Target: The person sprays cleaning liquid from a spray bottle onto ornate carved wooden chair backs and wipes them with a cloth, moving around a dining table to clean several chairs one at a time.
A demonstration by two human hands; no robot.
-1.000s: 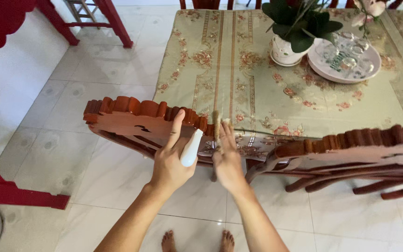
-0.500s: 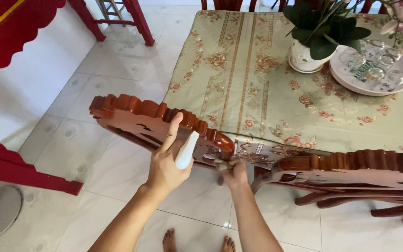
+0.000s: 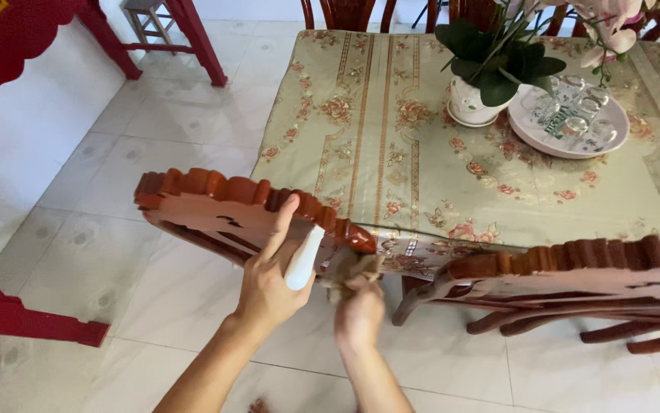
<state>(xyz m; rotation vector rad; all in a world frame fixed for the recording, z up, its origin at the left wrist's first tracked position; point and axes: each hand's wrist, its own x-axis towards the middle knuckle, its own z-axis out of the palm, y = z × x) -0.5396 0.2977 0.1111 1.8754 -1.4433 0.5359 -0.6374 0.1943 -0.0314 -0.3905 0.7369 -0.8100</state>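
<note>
Since a second ago your right hand has dropped from the chair's crest to its right end, fingers closed around a crumpled brown cloth pressed against the wood. Your left hand steadies the carved wooden chair back, index finger stretched up it, remaining fingers curled round a white bottle. Beyond lie a floral tablecloth, a potted plant, a plate of glasses and pale floor tiles.
</note>
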